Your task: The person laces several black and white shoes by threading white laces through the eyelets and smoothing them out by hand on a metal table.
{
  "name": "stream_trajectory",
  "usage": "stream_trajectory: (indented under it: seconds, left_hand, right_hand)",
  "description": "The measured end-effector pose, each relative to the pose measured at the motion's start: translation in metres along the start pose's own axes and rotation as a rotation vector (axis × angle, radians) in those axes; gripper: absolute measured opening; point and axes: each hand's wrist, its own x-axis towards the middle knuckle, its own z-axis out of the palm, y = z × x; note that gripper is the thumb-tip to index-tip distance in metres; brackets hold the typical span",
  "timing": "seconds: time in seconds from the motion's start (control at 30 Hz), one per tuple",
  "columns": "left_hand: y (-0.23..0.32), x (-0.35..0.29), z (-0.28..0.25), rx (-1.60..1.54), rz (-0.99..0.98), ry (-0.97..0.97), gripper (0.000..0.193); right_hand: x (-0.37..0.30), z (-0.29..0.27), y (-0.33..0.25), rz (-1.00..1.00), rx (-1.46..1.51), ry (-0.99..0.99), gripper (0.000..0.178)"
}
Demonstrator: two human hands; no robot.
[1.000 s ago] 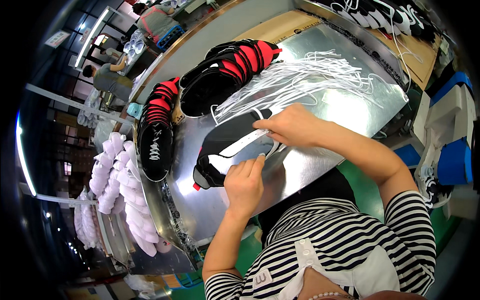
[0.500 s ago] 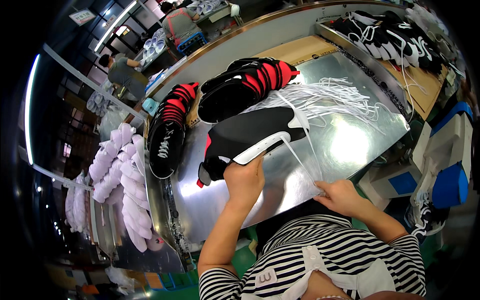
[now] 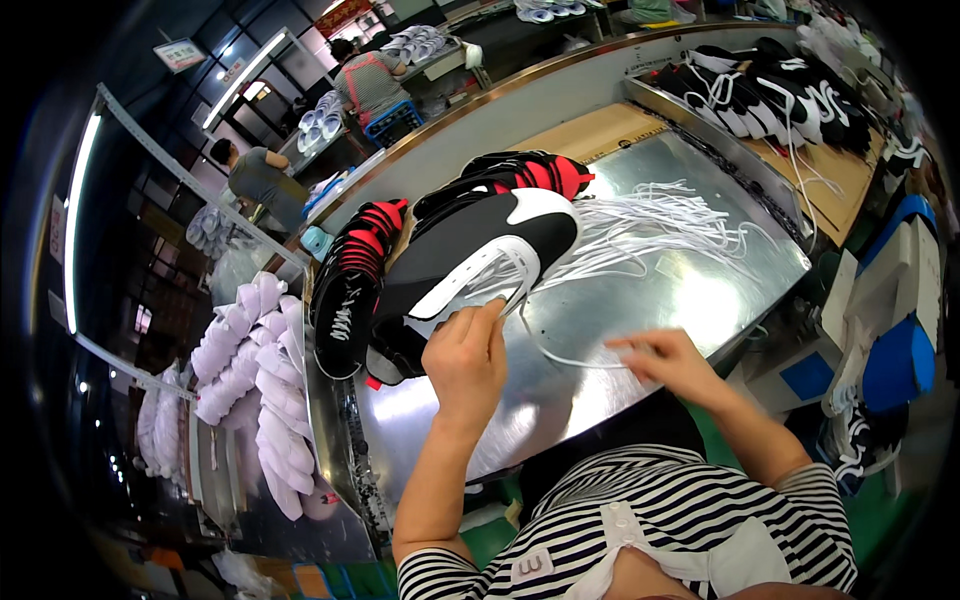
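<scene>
My left hand (image 3: 465,360) is closed on the near edge of a black shoe upper (image 3: 430,260), which has a white eyelet strip (image 3: 478,266) and a white toe piece. Its fingertips press at the strip beside a white shoelace (image 3: 545,352). From the strip the lace curves in a slack loop to my right hand (image 3: 675,368). That hand is smeared by motion, one finger stretched toward the left, and whether it grips the lace is unclear. Beyond the held upper lies a stack of black-and-red uppers (image 3: 530,172); another column of uppers (image 3: 345,300) lies to the left.
A bundle of white laces (image 3: 660,230) spreads over the metal tabletop (image 3: 590,420). Black-and-white uppers (image 3: 770,100) fill a tray at the back right. White padded pieces (image 3: 270,370) are piled at the left. Two people (image 3: 370,85) work farther back.
The held upper has shifted left and tilted up with my left hand. The lace has gone from taut strands to a slack curve. My right hand has moved slightly, its finger now stretched out.
</scene>
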Motion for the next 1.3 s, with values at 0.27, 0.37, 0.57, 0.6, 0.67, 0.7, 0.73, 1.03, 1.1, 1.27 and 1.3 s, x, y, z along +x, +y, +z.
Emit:
stream_trajectory:
  seconds: [0.27, 0.37, 0.57, 0.6, 0.67, 0.7, 0.73, 1.03, 1.1, 1.27, 1.3]
  left_hand:
    - [0.004, -0.006, -0.021, 0.052, -0.022, -0.019, 0.023]
    - [-0.002, -0.013, -0.005, 0.029, 0.027, 0.034, 0.025]
    - [0.001, -0.005, 0.003, -0.157, 0.024, 0.094, 0.015]
    - [0.001, -0.011, -0.005, -0.160, -0.019, 0.088, 0.016]
    - [-0.002, -0.016, -0.011, -0.205, -0.112, 0.090, 0.018]
    - [-0.007, -0.016, -0.011, -0.212, -0.129, 0.110, 0.019]
    - [-0.015, -0.015, -0.011, -0.222, -0.148, 0.129, 0.019]
    - [-0.051, -0.001, -0.037, -0.291, -0.306, 0.200, 0.017]
    - [-0.050, -0.006, -0.022, -0.348, -0.325, 0.083, 0.018]
    - [-0.043, -0.059, 0.060, -0.422, -0.500, -0.364, 0.023]
    - [-0.034, -0.062, 0.051, -0.384, -0.596, -0.522, 0.023]
  right_hand:
    - [0.102, 0.063, -0.017, -0.195, 0.121, 0.066, 0.019]
    - [0.108, 0.057, 0.010, -0.258, 0.180, 0.046, 0.018]
    - [0.093, 0.020, 0.036, -0.167, 0.214, -0.028, 0.007]
    - [0.084, 0.022, 0.036, -0.143, 0.116, -0.078, 0.007]
    - [0.069, 0.031, 0.036, -0.101, -0.077, -0.175, 0.008]
    - [0.060, 0.026, 0.040, -0.051, -0.206, -0.232, 0.009]
    - [0.050, 0.020, 0.049, 0.001, -0.337, -0.289, 0.010]
    - [-0.038, -0.047, 0.051, 0.172, -0.675, -0.497, 0.022]
    - [-0.040, -0.052, 0.056, 0.170, -0.495, -0.299, 0.021]
    - [0.012, -0.048, 0.044, 0.256, 0.068, 0.063, 0.028]
    - [0.018, -0.036, 0.033, 0.265, 0.118, 0.027, 0.035]
